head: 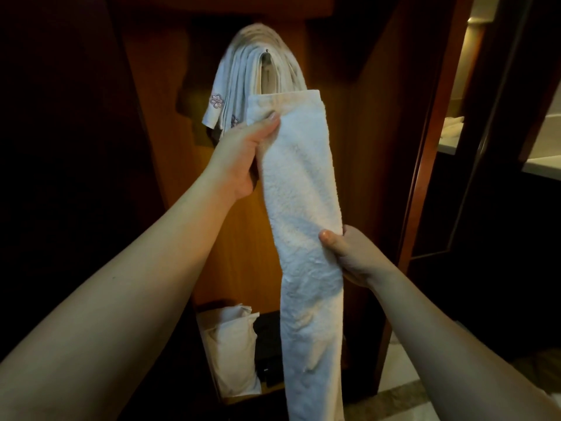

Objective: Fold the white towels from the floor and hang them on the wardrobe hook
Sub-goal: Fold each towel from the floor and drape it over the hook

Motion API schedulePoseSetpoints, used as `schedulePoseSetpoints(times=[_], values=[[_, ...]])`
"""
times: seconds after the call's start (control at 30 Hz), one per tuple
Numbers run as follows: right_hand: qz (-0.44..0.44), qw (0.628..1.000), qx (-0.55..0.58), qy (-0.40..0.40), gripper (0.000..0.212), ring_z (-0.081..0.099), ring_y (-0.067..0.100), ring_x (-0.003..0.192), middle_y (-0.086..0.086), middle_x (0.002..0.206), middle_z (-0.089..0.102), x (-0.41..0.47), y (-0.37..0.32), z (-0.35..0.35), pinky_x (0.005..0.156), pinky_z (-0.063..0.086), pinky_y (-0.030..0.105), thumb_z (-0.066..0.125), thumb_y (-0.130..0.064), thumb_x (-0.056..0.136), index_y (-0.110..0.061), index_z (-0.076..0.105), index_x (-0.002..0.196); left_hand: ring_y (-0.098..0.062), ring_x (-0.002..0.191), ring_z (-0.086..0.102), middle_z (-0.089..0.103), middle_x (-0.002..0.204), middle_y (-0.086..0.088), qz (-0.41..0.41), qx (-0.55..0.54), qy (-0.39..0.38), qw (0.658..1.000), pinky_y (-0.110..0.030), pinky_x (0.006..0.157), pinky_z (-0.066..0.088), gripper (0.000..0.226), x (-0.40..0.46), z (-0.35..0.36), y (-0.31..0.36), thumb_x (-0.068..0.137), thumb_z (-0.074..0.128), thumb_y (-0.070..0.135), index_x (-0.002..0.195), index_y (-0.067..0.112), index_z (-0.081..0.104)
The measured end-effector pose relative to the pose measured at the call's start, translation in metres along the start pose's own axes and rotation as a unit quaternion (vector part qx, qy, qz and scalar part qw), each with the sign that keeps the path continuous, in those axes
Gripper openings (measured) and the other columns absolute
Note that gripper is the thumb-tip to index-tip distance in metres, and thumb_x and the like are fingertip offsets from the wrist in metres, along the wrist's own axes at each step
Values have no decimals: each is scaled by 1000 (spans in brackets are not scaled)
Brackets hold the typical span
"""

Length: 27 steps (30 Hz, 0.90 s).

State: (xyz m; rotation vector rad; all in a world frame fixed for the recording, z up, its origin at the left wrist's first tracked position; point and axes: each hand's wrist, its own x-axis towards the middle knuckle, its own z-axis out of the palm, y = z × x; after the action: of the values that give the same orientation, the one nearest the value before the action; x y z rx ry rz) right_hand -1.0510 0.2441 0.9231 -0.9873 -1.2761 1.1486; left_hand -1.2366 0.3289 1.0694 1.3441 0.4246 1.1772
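Note:
A long white towel (303, 202), folded into a narrow strip, hangs upright in front of the open wardrobe. My left hand (243, 153) pinches its upper left edge with the thumb on the front. Lower down, my right hand (349, 253) grips the strip's right edge, thumb across the cloth. Above the towel's top end, a small dark hook (266, 54) on the wardrobe's back panel carries several folded white towels (239, 80) draped over it, one with a pink embroidered flower. The held towel's top edge sits just below the hook.
A white paper bag (230, 344) and a dark box (268, 354) stand on the wardrobe's bottom shelf. The wooden wardrobe side (419, 147) rises on the right. Pale tiled floor (403, 384) shows at lower right, and a lit room (458, 126) lies beyond.

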Motion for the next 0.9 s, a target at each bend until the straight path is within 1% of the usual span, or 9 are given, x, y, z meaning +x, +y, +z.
schedulePoseSetpoints(times=[0.1,0.2,0.3,0.37,0.43,0.5,0.6,0.73,0.9], values=[[-17,999,-22,15,106,73,32,105,13,111,76,-1,-5,3,91,59,48,94,-71,34,-6,67,114,-24,97,75,78,101,-6,-10,-9,-8,1000,-38,74,61,9,2,-1,2,88,73,23,89,21,82],[-17,999,-37,36,105,74,30,101,12,107,77,-2,-9,6,90,59,47,91,-75,33,-7,69,109,-24,95,75,78,100,-6,-15,-11,3,1000,-40,74,61,12,3,1,4,89,73,22,100,18,74],[13,999,-19,40,108,74,30,104,14,110,76,0,-11,4,89,60,44,92,-74,36,-3,68,114,-25,97,75,78,101,-6,-28,-8,10,1000,-43,79,61,21,4,6,7,89,72,23,108,15,69],[52,997,51,7,99,71,32,110,17,117,74,0,-9,1,89,60,42,96,-62,45,-2,67,119,-25,97,75,78,102,-6,-33,-1,15,999,-45,83,61,25,5,10,8,89,73,24,111,15,68],[79,989,122,-27,82,70,32,112,19,119,73,-1,-7,-1,86,60,40,98,-52,51,-4,75,113,-25,98,75,78,102,-5,-38,20,19,999,-47,87,60,27,8,13,9,89,73,24,113,15,67],[83,983,156,-50,70,71,30,110,17,117,74,0,-3,-2,83,60,39,98,-51,53,-8,81,105,-26,98,74,78,103,-6,-50,34,29,998,-49,89,59,28,12,14,8,90,73,24,114,14,65],[101,973,197,-64,68,74,24,103,12,109,77,1,7,-2,78,61,36,102,-49,43,-13,83,98,-27,93,76,79,97,-6,-74,32,54,995,-51,88,59,24,20,14,7,91,71,24,111,13,63],[184,951,231,-91,71,77,25,90,12,97,78,0,22,-3,72,62,38,106,-30,26,-9,84,90,-28,89,76,78,95,-9,-92,30,75,992,-51,83,61,23,34,12,2,92,71,23,108,11,60],[214,947,166,-173,70,74,29,98,15,107,76,-6,23,-3,84,60,42,103,-19,34,-9,82,100,-30,95,73,74,108,-12,-115,58,127,983,-50,83,61,46,49,0,-6,90,75,24,128,7,55]])
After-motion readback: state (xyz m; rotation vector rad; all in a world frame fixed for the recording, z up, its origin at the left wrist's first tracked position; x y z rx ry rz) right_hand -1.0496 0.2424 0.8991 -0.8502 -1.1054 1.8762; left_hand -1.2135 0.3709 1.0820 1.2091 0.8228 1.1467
